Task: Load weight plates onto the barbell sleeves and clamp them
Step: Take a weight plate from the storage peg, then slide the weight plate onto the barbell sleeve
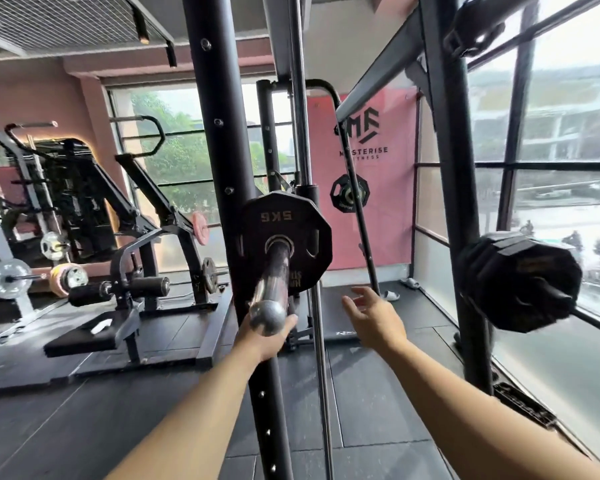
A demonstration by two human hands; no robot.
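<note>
A chrome barbell sleeve (272, 289) points toward me at centre frame. A black 5 kg plate (286, 216) sits far down the sleeve, against the Smith machine carriage. My left hand (264, 336) cups the rounded end of the sleeve from below. My right hand (373, 315) hovers to the right of the sleeve with fingers spread, holding nothing. Several black plates (520, 282) are stacked on a storage peg at the right. Another black plate (350, 194) hangs on a far peg. No clamp is visible.
A black upright post (222, 140) and a chrome guide rod (302, 133) stand just behind the sleeve. A leg machine (132, 289) occupies the left floor. Windows (568, 168) line the right side. A pink banner (371, 174) hangs behind.
</note>
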